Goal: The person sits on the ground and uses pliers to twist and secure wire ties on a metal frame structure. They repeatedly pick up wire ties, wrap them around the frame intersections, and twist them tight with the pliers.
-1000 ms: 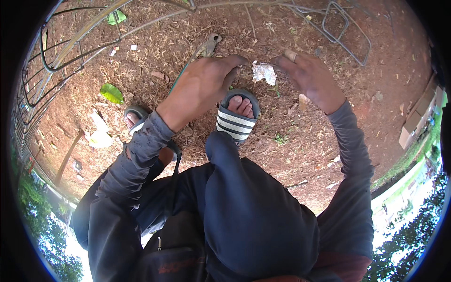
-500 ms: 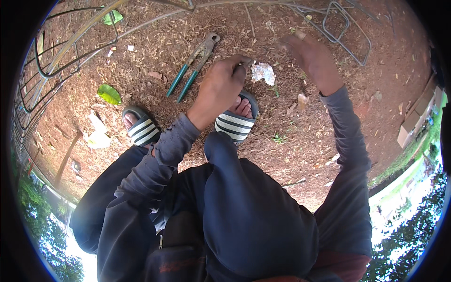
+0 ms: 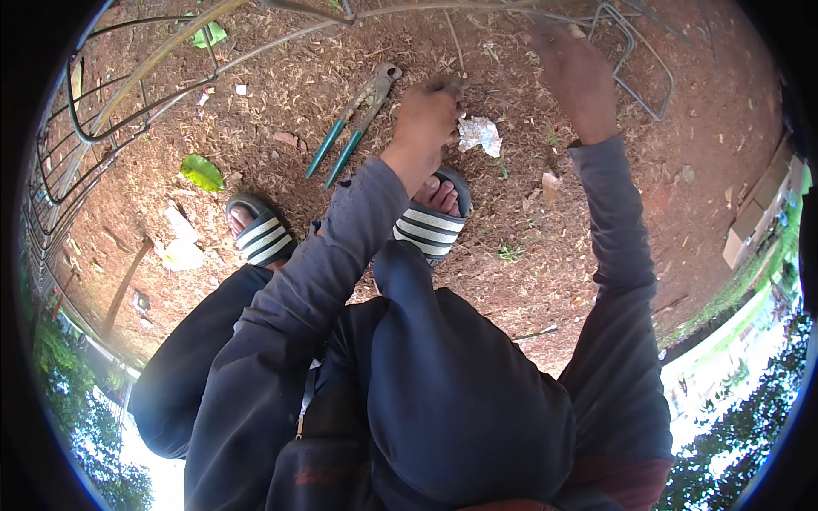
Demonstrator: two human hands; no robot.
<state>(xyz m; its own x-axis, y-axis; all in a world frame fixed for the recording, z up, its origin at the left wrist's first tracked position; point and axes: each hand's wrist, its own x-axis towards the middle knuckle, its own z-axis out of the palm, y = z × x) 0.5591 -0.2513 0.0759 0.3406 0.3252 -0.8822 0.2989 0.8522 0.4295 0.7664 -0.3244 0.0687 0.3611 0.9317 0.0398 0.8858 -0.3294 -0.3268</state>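
My left hand (image 3: 429, 115) is closed, with its fingers curled over ahead of my foot. What it pinches, if anything, is hidden by the fingers. My right hand (image 3: 584, 81) reaches far forward to the right, close to a bent metal rod (image 3: 443, 8) that crosses the top of the view. Its fingers are dark and smeared, so their grip does not show. A crumpled pale wrapper (image 3: 481, 135) lies on the ground just right of my left hand. To the left of that hand lie pliers-like cutters (image 3: 354, 128) with green handles, their jaws pointing away from me.
A wire frame (image 3: 72, 128) stands at the left. At the upper right is a bent wire loop (image 3: 639, 72). My sandals (image 3: 430, 230) rest on bare soil with dry litter. A green leaf (image 3: 202, 173) lies left; cardboard (image 3: 750, 217) is at the right edge.
My left hand has moved forward and slightly right, turning its back upward. My right hand has reached farther forward toward the rod. The cutters and wrapper have stayed in place.
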